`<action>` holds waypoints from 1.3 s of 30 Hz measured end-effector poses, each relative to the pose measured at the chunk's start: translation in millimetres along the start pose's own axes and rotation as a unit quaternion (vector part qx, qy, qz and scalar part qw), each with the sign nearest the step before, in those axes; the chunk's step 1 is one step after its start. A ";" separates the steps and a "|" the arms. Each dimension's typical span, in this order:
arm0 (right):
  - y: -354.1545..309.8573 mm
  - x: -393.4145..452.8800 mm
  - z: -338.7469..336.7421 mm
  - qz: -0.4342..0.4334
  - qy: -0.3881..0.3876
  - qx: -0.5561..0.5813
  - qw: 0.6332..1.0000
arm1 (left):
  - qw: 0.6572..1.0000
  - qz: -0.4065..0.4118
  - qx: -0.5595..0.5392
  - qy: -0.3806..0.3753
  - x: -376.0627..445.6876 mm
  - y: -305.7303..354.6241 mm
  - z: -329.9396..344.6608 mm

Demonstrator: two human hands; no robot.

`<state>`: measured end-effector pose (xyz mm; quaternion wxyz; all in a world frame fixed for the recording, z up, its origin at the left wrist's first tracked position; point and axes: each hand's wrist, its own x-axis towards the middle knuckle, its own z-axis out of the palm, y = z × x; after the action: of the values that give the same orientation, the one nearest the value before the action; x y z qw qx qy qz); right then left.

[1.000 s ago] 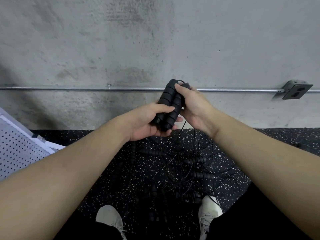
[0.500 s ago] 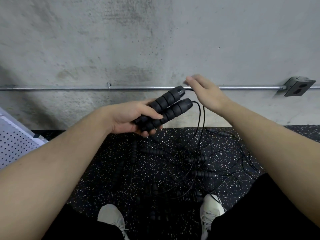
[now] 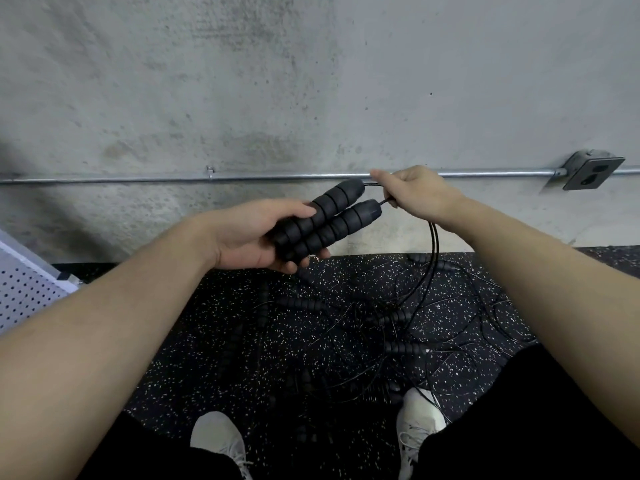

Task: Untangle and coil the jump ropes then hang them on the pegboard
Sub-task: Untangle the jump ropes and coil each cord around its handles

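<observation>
Gym: speckled rubber floor, bare concrete wall.

Matt foam handles, rough concrete wall, metal pipe.

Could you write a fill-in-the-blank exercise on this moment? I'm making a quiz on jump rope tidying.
1. The left hand grips ____ black handles side by side.
2. The right hand pinches the thin black ____ just past the handle ends.
3. More tangled jump ropes lie on the speckled ____ between the shoes.
4. The white pegboard shows at the ____ edge of the view.

Missing words: two; cord; floor; left
</observation>
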<state>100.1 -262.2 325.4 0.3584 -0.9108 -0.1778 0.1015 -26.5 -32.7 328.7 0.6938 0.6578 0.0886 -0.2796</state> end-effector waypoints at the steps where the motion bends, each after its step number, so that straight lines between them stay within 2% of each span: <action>1: 0.3 0.4 -1.4 0.001 0.014 -0.005 1.000 | 1.000 0.002 0.016 0.000 0.5 -0.3 0.5; 6: 1.6 3.3 -3.5 0.008 0.038 0.030 0.999 | 0.999 0.037 0.013 0.026 6.5 3.5 -0.6; 11: 1.2 5.1 -1.7 0.073 -0.015 0.131 0.989 | 0.991 0.086 -0.038 0.094 18.6 0.3 4.9; 16: -2.2 8.3 5.0 0.081 0.004 0.171 0.982 | 0.949 0.151 -0.175 0.214 32.8 -3.2 5.8; 20: -13.5 6.1 15.4 0.056 -0.025 0.102 0.993 | 0.909 0.183 -0.239 0.288 41.8 -2.7 2.2; 24: -38.7 -8.2 21.5 -0.086 -0.085 -0.014 0.993 | 0.893 0.173 -0.256 0.326 52.9 0.6 5.4; 29: -53.4 -18.2 29.7 -0.184 -0.130 -0.117 0.967 | 0.896 0.144 -0.284 0.309 61.1 1.6 12.9; 34: -53.2 -22.6 45.6 -0.212 -0.169 -0.158 0.949 | 0.912 0.111 -0.283 0.276 63.3 0.9 22.0; 39: -55.6 -26.7 48.9 -0.234 -0.169 -0.196 0.937 | 0.917 0.094 -0.280 0.267 64.3 -5.7 22.0</action>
<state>46.4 -204.8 329.9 0.1511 -0.8650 -0.4605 0.1300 18.4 -71.2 294.9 0.8231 0.4921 0.2833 0.0094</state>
